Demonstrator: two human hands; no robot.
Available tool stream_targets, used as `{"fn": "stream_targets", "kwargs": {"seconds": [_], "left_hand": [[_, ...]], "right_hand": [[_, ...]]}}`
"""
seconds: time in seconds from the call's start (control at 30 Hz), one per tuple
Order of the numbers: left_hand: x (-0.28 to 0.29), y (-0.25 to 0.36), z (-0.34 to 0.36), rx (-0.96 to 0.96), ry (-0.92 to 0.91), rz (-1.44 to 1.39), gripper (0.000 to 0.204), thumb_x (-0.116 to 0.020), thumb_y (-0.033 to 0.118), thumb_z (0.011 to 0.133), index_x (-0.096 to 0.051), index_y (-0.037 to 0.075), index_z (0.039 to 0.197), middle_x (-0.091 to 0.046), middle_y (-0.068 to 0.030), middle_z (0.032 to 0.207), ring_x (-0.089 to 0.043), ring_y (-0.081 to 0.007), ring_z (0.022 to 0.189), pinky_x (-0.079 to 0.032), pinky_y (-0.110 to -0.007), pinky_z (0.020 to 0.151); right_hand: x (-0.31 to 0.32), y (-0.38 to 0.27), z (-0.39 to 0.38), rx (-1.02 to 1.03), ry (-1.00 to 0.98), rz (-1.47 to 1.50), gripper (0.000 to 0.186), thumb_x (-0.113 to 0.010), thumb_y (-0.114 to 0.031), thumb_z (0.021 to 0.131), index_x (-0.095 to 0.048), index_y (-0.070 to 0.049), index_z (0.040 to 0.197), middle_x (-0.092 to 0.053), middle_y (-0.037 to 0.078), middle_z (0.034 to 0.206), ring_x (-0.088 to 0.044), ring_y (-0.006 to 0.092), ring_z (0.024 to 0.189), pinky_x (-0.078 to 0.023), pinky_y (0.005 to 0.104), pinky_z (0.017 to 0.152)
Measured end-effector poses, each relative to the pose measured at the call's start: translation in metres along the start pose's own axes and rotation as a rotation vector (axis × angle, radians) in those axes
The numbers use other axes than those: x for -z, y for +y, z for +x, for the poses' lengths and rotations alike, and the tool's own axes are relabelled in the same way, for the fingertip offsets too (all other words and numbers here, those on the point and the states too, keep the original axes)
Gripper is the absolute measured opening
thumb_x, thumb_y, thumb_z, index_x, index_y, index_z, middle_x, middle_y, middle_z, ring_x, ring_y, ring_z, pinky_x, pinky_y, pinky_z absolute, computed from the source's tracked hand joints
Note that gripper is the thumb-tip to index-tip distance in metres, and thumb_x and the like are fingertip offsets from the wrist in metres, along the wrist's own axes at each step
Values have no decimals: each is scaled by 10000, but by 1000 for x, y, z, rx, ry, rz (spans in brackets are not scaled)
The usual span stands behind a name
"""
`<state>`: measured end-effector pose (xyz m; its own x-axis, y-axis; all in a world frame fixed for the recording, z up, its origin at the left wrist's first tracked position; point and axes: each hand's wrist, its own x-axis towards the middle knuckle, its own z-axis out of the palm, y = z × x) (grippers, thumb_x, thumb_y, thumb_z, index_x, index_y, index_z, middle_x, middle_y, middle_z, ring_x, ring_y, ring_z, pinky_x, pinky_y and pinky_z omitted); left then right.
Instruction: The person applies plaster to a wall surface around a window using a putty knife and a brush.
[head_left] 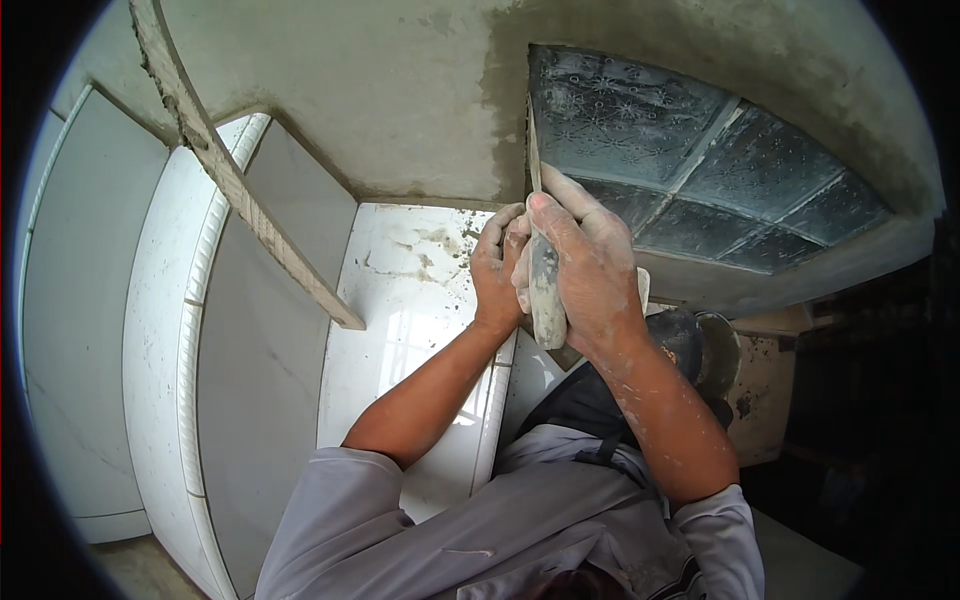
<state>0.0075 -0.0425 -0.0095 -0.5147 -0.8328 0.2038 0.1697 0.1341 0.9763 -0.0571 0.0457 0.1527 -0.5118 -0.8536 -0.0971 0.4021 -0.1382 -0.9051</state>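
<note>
My right hand (600,265) is wrapped around the cement-crusted handle of a trowel (546,295). Its thin blade shows edge-on and points up along the left edge of a glass block window (690,150). Close beside it, my left hand (497,275) has its fingers curled in toward the handle. Whatever those fingers hold, if anything, is hidden from view. Grey-white cement coats both hands. Damp, darker plaster (508,110) borders the window's left side.
A wooden batten (250,205) slants from the upper left down to a white tiled ledge (370,290) spotted with mortar. White tiled steps (165,290) with ribbed edging rise at left. A bucket (722,350) stands right of my legs, beside a brown board (765,385).
</note>
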Motion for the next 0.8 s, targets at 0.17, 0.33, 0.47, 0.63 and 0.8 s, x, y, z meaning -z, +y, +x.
{"fn": "stream_targets", "kwargs": {"seconds": [0.17,0.33,0.47,0.63,0.8], "left_hand": [[-13,30,-2,99,100,-150,369,-505,266,1056,-553,-13,1293,-626,-55,1014,-594,-82,869,-485,-218,685],[-9,28,1,120,12,-77,352,-514,293,1056,-627,-13,1189,-632,-29,847,-603,-93,756,-471,-224,632],[-20,26,3,100,22,17,320,-537,271,1048,-652,-1,1171,-632,-13,806,-586,-81,722,-468,-219,640],[-28,22,1,95,-14,54,292,-562,238,1037,-664,-7,1158,-634,-16,794,-581,-77,709,-488,-226,656],[-19,25,3,129,-36,21,348,-559,280,1038,-635,-6,1221,-645,-12,844,-594,-83,757,-479,-219,684]], "right_hand": [[43,34,-14,105,62,-132,506,-584,-157,993,-450,61,1429,-654,80,970,-614,77,748,-491,213,666],[141,84,-26,19,193,-679,442,-650,-173,929,-586,-21,1339,-693,148,1010,-679,215,854,-537,334,788],[199,115,-8,-30,-41,-1555,355,-680,-141,837,-649,5,1160,-682,241,1062,-668,390,983,-537,445,870],[212,147,5,-365,-167,-1669,231,-657,-91,819,-666,11,1026,-677,243,1049,-657,412,1019,-536,474,871],[214,164,-15,289,157,-1579,224,-623,-58,807,-665,20,1013,-671,220,1018,-659,417,989,-541,480,836]]}}
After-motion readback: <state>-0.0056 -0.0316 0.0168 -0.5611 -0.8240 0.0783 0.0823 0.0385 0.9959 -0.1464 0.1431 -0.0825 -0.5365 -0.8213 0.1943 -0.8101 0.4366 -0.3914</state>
